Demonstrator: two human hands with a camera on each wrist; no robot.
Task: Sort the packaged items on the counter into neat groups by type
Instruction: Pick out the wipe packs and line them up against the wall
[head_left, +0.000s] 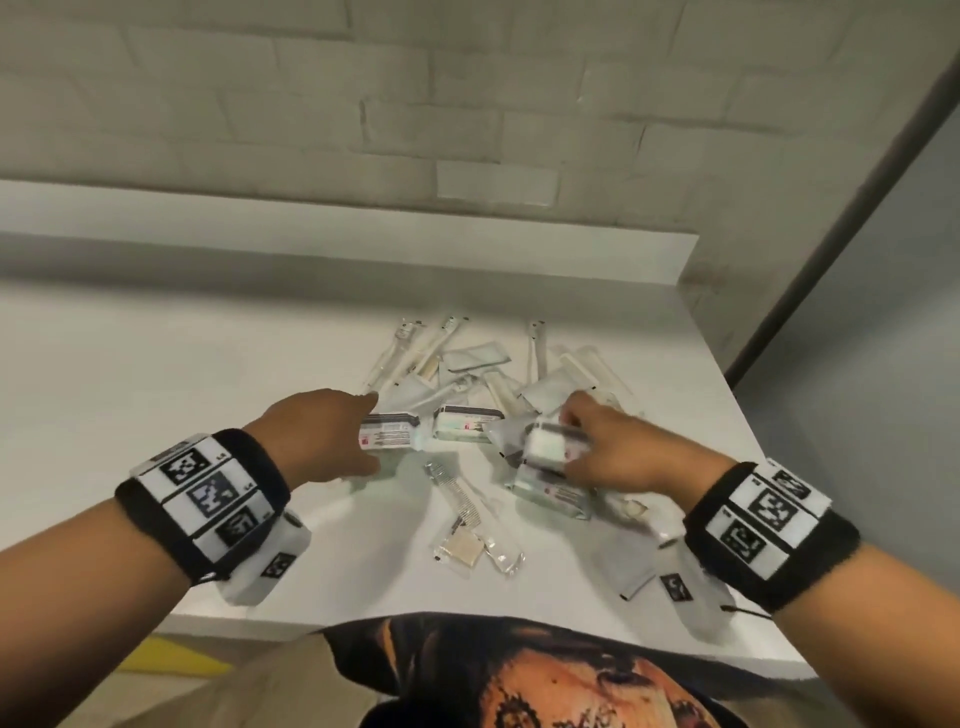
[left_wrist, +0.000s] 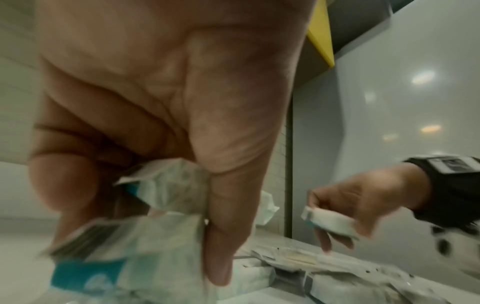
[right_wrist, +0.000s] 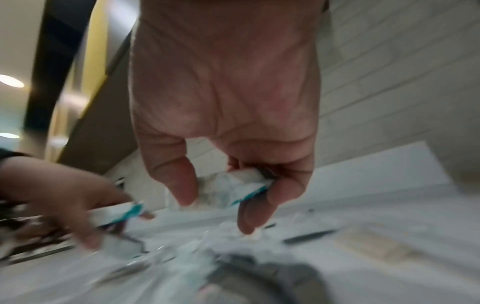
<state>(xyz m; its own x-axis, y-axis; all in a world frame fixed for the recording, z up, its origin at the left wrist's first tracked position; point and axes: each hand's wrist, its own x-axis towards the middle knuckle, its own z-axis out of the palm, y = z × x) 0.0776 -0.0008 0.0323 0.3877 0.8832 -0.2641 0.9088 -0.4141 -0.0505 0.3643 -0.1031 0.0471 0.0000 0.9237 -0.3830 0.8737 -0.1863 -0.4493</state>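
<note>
Head view, white counter (head_left: 156, 374): mixed pile of packaged items (head_left: 483, 374) at centre-right. Left hand (head_left: 322, 436) grips one wrapped soap-like bar (head_left: 387, 431) at the pile's left edge. Right hand (head_left: 613, 447) pinches a second bar (head_left: 550, 441) just above the pile's near right. Bars judged light, firm, crinkly-wrapped, probably slippery; best held across the short sides.

Both forearms are bare. Each wrist wears a black fabric wristband (head_left: 208, 512) topped with a white strip of three square black-and-white coded markers. The matching band on the right wrist (head_left: 769, 535) carries the same strip. Under each wrist sits a white camera housing (head_left: 265, 564) bearing its own small coded marker. The torso shows a black shirt (head_left: 519, 675) with an orange-toned print.
</note>
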